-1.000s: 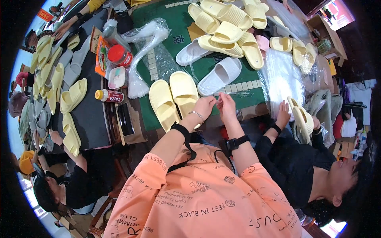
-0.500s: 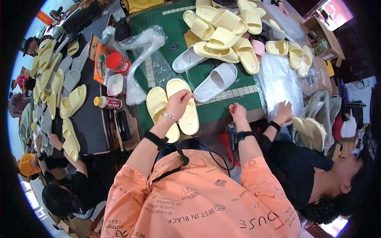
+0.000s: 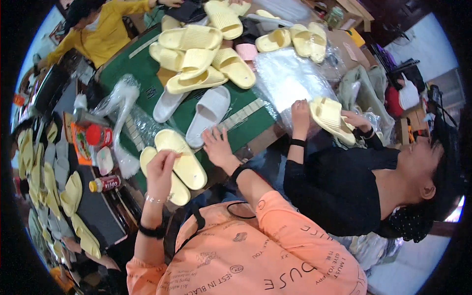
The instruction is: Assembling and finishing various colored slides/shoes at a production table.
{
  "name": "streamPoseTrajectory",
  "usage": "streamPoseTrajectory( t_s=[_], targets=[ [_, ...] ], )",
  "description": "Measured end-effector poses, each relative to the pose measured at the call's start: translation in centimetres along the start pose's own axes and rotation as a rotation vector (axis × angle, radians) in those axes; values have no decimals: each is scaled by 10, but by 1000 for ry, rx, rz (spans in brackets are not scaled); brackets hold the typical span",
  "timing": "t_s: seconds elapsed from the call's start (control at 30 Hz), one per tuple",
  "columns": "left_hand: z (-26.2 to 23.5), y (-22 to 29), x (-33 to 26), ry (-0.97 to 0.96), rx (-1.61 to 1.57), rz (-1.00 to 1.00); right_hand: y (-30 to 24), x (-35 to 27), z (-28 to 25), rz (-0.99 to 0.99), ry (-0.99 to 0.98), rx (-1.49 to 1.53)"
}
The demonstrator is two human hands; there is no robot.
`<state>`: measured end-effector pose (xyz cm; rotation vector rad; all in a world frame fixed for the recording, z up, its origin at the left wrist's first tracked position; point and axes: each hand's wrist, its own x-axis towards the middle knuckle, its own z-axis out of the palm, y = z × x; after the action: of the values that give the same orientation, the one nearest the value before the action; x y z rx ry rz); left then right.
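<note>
A pair of pale yellow slide slippers (image 3: 180,160) lies side by side at the near edge of the green table mat (image 3: 248,123). My left hand (image 3: 161,169) hovers over or rests on this pair, its fingertips pinched together; whatever may be between them is too small to make out. To its right my right hand (image 3: 219,146) spreads its fingers at the near end of a grey slipper (image 3: 210,110), the fingertips at its edge. A second grey slipper (image 3: 169,104) lies just left of that one, partly under a heap of yellow slippers (image 3: 194,59).
Clear plastic bags (image 3: 282,73) lie at the right, where a co-worker's hands hold yellow slippers (image 3: 330,119). Plastic wrap (image 3: 123,98), a red-lidded jar (image 3: 98,135) and a yellow-capped bottle (image 3: 104,184) are at the left. Another person in yellow (image 3: 105,29) is across the table.
The view has turned, shifting the table leftward. My right hand has moved left to the grey slipper, its fingers opening out. The co-worker's hand has left the plastic bags; both hands now hold slippers.
</note>
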<state>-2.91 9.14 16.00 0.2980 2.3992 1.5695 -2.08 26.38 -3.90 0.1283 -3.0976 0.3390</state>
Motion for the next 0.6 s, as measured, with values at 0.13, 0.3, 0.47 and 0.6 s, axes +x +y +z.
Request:
streamPoseTrajectory(
  t_s=[0.13, 0.3, 0.47, 0.6],
  targets=[
    [-13, 35, -32, 3, -74, -34, 6, -2, 3, -12, 23, 34],
    [-37, 59, -45, 133, -606, 203, 5, 3, 6, -77, 121, 36],
    [-22, 53, -21, 180, -891, -5, 23, 2, 3, -59, 109, 92],
    [2, 11, -12, 30, -917, -250, 12, -1, -32, 28, 229, 352]
  ],
)
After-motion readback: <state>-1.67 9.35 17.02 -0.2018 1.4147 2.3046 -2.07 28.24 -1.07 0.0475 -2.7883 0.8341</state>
